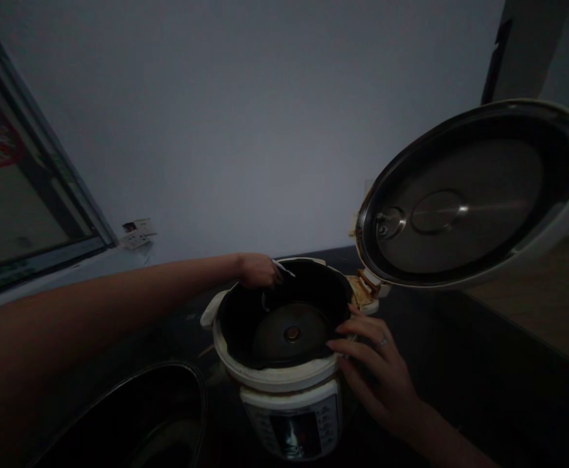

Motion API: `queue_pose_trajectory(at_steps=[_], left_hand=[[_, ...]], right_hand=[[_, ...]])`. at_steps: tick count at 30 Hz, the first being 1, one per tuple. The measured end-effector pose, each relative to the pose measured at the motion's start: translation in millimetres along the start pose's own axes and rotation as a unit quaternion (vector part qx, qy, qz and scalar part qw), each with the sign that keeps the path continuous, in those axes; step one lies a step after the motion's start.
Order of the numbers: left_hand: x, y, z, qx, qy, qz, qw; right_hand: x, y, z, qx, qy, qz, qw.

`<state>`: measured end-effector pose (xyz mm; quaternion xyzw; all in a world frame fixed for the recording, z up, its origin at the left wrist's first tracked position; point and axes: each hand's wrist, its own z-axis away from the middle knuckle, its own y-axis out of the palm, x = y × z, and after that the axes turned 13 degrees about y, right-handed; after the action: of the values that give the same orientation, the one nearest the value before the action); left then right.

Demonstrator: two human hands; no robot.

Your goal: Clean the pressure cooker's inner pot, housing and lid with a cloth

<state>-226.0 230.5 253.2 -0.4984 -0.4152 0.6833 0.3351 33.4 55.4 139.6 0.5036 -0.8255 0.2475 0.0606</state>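
The electric pressure cooker (284, 377) stands in front of me with its pot cavity open, a dark heating plate (265, 335) at the bottom. My left hand (260, 271) reaches over the cooker's far left rim, its fingers closed on a thin white cloth or tissue (283, 267) just inside the wall. My right hand (379, 364) lies against the right rim, fingers apart and stretched over the edge, holding nothing loose. The hinged lid (479, 195) is swung up to the right, its metal underside facing me.
A dark inner pot (194, 374) sits at the lower left, partly out of view. Wall sockets (138, 234) are on the pale wall (265, 130), beside a window (31, 162). The dark countertop (440, 377) extends to the right, and the raised lid overhangs it.
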Motion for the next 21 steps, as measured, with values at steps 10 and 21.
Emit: queue_pose_trajectory(at_steps=[10,21], left_hand=[[-11,10.9,-43,0.026,0.049,-0.079,0.995],[-6,15.7,-49,0.133,0.049,-0.201,0.969]], right_hand=[[1,1,-1,-0.005,-0.002,0.007,1.000],[1,0,-2,-0.009,-0.013,0.008,1.000]])
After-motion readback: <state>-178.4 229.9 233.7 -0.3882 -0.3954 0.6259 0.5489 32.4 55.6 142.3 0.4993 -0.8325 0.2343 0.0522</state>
